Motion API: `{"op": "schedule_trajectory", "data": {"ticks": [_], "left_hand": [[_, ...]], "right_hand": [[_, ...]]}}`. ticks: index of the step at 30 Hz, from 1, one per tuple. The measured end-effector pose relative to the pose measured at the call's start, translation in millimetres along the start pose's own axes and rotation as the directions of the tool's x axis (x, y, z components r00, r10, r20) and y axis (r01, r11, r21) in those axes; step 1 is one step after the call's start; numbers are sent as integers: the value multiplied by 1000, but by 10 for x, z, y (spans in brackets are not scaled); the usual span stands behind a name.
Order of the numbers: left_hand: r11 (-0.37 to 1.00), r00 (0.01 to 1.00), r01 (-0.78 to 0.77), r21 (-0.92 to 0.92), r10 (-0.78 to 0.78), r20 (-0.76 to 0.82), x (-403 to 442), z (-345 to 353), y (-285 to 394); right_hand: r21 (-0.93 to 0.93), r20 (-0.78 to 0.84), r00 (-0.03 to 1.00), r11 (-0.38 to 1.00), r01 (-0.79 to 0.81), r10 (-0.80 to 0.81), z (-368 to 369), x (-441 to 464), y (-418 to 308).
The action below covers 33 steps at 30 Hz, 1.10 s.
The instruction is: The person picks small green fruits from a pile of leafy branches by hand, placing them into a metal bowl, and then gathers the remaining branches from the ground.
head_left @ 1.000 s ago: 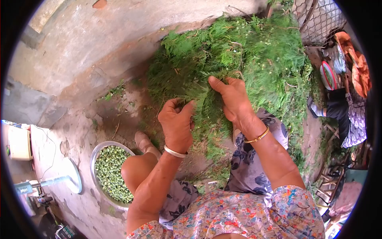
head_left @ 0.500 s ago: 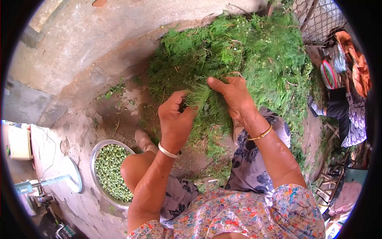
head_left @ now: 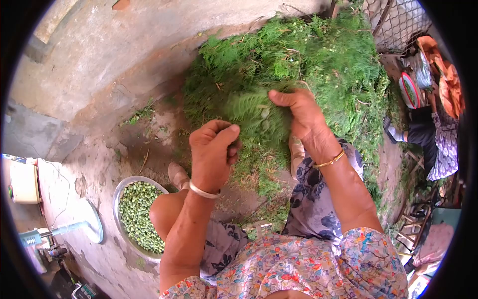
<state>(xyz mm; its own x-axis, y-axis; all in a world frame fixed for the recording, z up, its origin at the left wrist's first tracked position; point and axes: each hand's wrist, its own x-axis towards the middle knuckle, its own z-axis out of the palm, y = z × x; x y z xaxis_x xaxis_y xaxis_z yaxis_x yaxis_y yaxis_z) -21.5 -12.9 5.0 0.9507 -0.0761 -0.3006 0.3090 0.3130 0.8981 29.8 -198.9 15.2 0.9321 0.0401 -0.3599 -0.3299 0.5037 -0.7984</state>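
Observation:
My right hand (head_left: 304, 115) is closed on a feathery green conifer sprig (head_left: 254, 110), which is smeared by motion and carries a pale green cone or berry. Left of the sprig and a little lower, my left hand (head_left: 214, 152) is curled with thumb against forefinger. Whatever it may hold is hidden by the fingers. Beneath and beyond both hands spreads a large heap of cut green conifer branches (head_left: 328, 65). A metal basin (head_left: 117, 199) filled with small green cones (head_left: 142, 214) stands on the floor by my left knee.
Past the heap runs a concrete wall (head_left: 124, 45), with wire mesh (head_left: 398, 25) at the upper right. Another person (head_left: 430, 139) sits at the right, near a red-rimmed basin (head_left: 409, 89). A fan-like stand (head_left: 92, 222) is at the left.
My left hand has pulled away from the sprig, down and left, its fingers drawn together. My right hand has shifted slightly right with the sprig, which now blurs.

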Motion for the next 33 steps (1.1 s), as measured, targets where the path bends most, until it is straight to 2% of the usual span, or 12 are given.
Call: {"op": "schedule_trajectory", "data": {"ticks": [4, 8, 10, 11, 13, 14, 18, 20, 24, 26, 29, 33], "left_hand": [[965, 979, 85, -246, -35, 203, -15, -132, 104], [936, 979, 120, -332, -55, 198, -82, 23, 95], [994, 993, -50, -94, 60, 99, -83, 39, -23], [994, 994, -52, -94, 61, 94, -67, 43, -68], [892, 954, -287, 350, 300, 18, -29, 63, -134], [839, 933, -325, 437, 361, 1, -18, 97, -145], [805, 949, -300, 512, 308, 72, 32, 59, -129], [980, 998, -49, 195, 54, -21, 17, 81, -79], [983, 996, -81, 165, 84, -15, -28, 39, -1], [993, 996, -5, -121, 15, 83, -59, -27, 66], [955, 995, 15, -297, 13, 95, -73, -24, 121], [976, 993, -1, -217, 27, 116, -66, -20, 14]], "right_hand": [[14, -113, 992, 998, 59, -57, -115, 76, -35], [-49, -58, 998, 999, -7, 4, -152, 99, 94], [-50, -64, 997, 998, 44, -47, -15, 14, 115], [-51, -59, 997, 998, 41, -44, 18, 0, 147], [-179, -25, 998, 982, 53, -58, 68, -20, 198], [-201, -22, 998, 979, 45, -51, 134, -62, 189], [-259, 54, 988, 953, 155, -146, 176, -67, 267], [-222, 36, 998, 973, 58, -51, 197, -93, 226], [-31, -84, 996, 999, 26, -28, 113, -3, 120], [-14, -67, 997, 999, 40, -41, -46, 87, 93], [-1, -55, 998, 999, 36, -36, -50, 55, 68], [82, -59, 995, 994, -69, 74, -79, 68, 112]]}}
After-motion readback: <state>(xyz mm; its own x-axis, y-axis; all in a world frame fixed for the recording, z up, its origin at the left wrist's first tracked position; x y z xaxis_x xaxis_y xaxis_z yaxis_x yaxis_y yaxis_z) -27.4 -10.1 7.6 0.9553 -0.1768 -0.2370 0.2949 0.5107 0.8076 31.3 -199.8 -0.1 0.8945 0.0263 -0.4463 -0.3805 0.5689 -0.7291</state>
